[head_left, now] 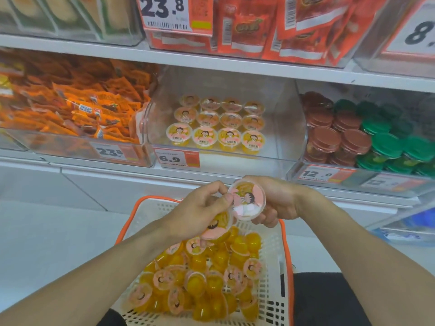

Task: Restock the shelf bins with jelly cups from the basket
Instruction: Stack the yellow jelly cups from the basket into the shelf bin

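Observation:
A white basket with an orange rim (286, 252) sits in front of me, holding several yellow jelly cups (202, 281) with pink lids. My left hand (200, 210) grips one jelly cup (217, 228) above the basket, tilted on its side. My right hand (275, 203) holds another jelly cup (247, 200) with its pink lid facing me; my left thumb touches its edge. The clear shelf bin (282, 128) straight ahead holds three rows of the same jelly cups (215, 124).
Orange snack packets (70, 107) fill the bin to the left. Brown and green lidded cups (362, 137) fill the bin to the right. Red packets (254, 27) sit on the shelf above. Price tags hang on the bin fronts. A white shelf ledge (164, 175) runs below the bins.

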Demonstrator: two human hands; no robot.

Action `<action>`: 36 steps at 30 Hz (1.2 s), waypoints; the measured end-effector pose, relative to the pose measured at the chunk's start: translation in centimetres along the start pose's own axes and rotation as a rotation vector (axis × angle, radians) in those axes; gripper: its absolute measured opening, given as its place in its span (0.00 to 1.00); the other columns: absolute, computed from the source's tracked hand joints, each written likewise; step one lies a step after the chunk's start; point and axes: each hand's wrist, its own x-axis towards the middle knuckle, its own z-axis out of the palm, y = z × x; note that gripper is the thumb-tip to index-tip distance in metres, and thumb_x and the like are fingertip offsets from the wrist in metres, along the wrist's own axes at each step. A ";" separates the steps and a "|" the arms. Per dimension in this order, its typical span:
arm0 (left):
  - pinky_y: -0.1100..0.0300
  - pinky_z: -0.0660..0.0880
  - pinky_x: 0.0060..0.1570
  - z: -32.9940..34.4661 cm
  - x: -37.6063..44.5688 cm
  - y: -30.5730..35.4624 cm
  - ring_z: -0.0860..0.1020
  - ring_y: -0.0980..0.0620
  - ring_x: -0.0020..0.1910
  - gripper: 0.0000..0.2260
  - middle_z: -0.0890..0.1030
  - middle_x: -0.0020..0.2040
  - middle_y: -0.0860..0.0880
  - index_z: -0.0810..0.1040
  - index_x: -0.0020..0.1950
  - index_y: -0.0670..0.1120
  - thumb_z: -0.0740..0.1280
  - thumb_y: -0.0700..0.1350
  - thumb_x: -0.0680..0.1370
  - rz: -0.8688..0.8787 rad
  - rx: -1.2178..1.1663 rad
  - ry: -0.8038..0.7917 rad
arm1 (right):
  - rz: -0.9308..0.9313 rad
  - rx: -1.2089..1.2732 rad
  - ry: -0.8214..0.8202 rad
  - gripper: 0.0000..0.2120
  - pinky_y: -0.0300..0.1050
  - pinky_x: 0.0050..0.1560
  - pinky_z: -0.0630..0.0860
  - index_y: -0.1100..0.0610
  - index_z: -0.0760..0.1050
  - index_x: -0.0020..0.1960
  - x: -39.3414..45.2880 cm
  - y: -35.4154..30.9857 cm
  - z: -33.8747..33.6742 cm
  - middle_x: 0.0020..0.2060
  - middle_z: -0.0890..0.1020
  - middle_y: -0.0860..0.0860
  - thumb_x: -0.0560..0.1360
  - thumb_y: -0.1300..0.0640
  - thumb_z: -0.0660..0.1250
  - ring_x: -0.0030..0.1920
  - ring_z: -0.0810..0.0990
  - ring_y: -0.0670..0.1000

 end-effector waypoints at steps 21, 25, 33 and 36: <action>0.57 0.71 0.21 -2.3 -0.9 1.3 0.72 0.49 0.23 0.12 0.73 0.32 0.41 0.72 0.49 0.44 0.59 0.51 0.84 0.177 -0.039 0.427 | -0.822 -0.415 0.874 0.06 0.45 0.40 0.78 0.45 0.78 0.47 0.3 -2.6 2.7 0.33 0.82 0.52 0.77 0.56 0.72 0.33 0.80 0.53; 0.61 0.67 0.20 -3.9 -1.0 2.3 0.69 0.53 0.22 0.12 0.72 0.30 0.43 0.72 0.49 0.42 0.59 0.50 0.84 0.191 -0.059 0.521 | -0.888 -0.589 0.985 0.04 0.37 0.39 0.74 0.52 0.81 0.52 1.7 -5.5 2.8 0.35 0.80 0.46 0.79 0.54 0.69 0.36 0.77 0.45; 0.64 0.62 0.22 -7.7 -0.9 0.9 0.70 0.55 0.26 0.11 0.73 0.33 0.48 0.74 0.44 0.46 0.61 0.50 0.83 -0.153 -0.240 0.554 | -0.992 -0.930 1.106 0.08 0.45 0.46 0.76 0.55 0.81 0.52 6.2 -11.8 1.3 0.43 0.83 0.49 0.79 0.53 0.66 0.44 0.80 0.50; 0.64 0.65 0.27 -7.9 -0.9 0.6 0.72 0.53 0.28 0.11 0.73 0.31 0.49 0.75 0.43 0.46 0.62 0.49 0.83 -0.153 -0.190 0.540 | -0.934 -1.072 1.055 0.08 0.49 0.44 0.77 0.55 0.80 0.48 8.4 -13.3 0.8 0.42 0.83 0.50 0.78 0.51 0.67 0.44 0.81 0.55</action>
